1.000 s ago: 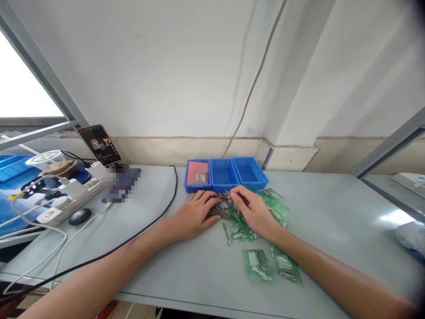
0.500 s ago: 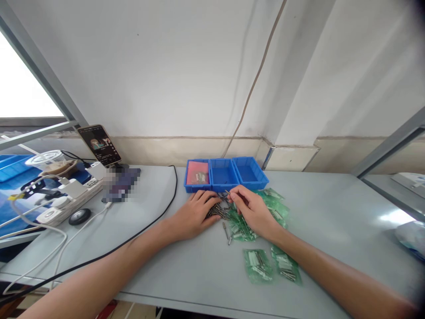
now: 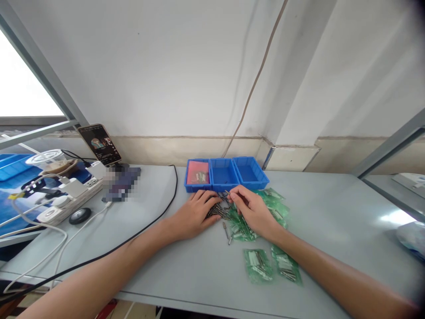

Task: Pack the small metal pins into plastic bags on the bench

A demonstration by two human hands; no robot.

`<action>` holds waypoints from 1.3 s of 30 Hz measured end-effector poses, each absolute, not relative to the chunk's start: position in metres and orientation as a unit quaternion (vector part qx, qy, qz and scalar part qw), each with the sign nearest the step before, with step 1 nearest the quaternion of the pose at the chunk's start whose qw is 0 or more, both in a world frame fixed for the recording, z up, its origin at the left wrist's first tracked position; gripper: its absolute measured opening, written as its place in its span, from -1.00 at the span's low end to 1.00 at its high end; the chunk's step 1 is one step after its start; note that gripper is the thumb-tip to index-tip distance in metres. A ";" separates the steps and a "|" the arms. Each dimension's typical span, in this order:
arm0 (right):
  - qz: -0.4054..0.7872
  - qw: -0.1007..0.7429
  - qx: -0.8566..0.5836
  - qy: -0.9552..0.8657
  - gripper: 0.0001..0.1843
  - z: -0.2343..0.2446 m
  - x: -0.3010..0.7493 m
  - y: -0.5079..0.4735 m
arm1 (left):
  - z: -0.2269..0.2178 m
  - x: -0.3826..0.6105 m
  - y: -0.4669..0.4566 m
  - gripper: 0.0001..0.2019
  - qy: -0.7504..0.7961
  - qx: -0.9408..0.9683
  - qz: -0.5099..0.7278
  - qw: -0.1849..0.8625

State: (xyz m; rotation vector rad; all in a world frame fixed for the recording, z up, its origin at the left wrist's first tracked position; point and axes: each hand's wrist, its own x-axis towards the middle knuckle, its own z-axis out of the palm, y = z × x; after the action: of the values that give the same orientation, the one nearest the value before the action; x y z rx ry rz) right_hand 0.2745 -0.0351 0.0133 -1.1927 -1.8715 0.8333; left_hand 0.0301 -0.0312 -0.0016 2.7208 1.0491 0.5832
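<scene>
My left hand (image 3: pixel 199 211) lies at the left side of a pile of small metal screws or pins (image 3: pixel 217 212), its fingers apart and curved over the near edge. To the right, my right hand (image 3: pixel 252 208) is closed in a pinch on a thin metal pin (image 3: pixel 227 192), above the far side of the pile. Green plastic bags (image 3: pixel 242 228) with metal and white pieces lie under and beside my right hand. Two loose metal pieces (image 3: pixel 227 234) rest just in front of the pile.
Behind the pile stand three joined blue bins (image 3: pixel 226 187); the left one holds a pink bag (image 3: pixel 198 173). Two filled green bags (image 3: pixel 258 266) lie nearer me. At left are a propped phone (image 3: pixel 100 145), a power strip (image 3: pixel 69 199) and a black cable (image 3: pixel 149 227).
Both hands stay almost still over the pile and the pin remains in my right fingers. Only the picture on the propped phone differs.
</scene>
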 end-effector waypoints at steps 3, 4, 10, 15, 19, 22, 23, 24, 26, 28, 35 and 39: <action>0.324 0.372 -0.467 -0.734 -0.67 0.014 0.274 -0.035 | -0.001 0.030 -0.031 -0.57 0.353 0.911 0.195 0.085; 0.323 0.371 -0.467 -0.735 -0.67 0.014 0.274 -0.035 | -0.001 0.030 -0.031 -0.57 0.353 0.911 0.195 0.085; 0.325 0.365 -0.461 -0.741 -0.67 0.015 0.273 -0.034 | 0.000 0.031 -0.032 -0.58 0.351 0.911 0.198 0.087; 0.321 0.350 -0.457 -0.752 -0.69 0.015 0.272 -0.034 | 0.001 0.030 -0.032 -0.58 0.351 0.911 0.199 0.088; 0.329 0.349 -0.461 -0.746 -0.70 0.014 0.273 -0.034 | 0.000 0.030 -0.032 -0.57 0.347 0.913 0.198 0.086; 0.331 0.360 -0.461 -0.741 -0.71 0.013 0.273 -0.033 | 0.000 0.030 -0.032 -0.57 0.348 0.913 0.196 0.084; 0.330 0.363 -0.461 -0.740 -0.72 0.012 0.274 -0.033 | 0.000 0.030 -0.032 -0.57 0.349 0.913 0.196 0.084; 0.329 0.365 -0.461 -0.739 -0.73 0.012 0.274 -0.033 | 0.000 0.030 -0.032 -0.58 0.349 0.912 0.197 0.085; 0.324 0.369 -0.461 -0.739 -0.74 0.013 0.274 -0.034 | 0.000 0.030 -0.032 -0.58 0.349 0.911 0.200 0.088; 0.314 0.373 -0.461 -0.742 -0.77 0.014 0.274 -0.034 | 0.000 0.030 -0.032 -0.59 0.350 0.911 0.201 0.090; 0.313 0.376 -0.465 -0.737 -0.86 0.014 0.273 -0.033 | 0.001 0.031 -0.032 -0.59 0.349 0.911 0.200 0.089; 0.315 0.382 -0.465 -0.734 -0.86 0.012 0.273 -0.033 | -0.001 0.030 -0.031 -0.58 0.349 0.910 0.207 0.090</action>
State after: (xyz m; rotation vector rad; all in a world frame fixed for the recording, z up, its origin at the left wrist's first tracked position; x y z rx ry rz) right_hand 0.2733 -0.0329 0.0122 -1.1867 -1.8726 0.8024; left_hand 0.0303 -0.0312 -0.0006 2.7043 1.0370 0.6157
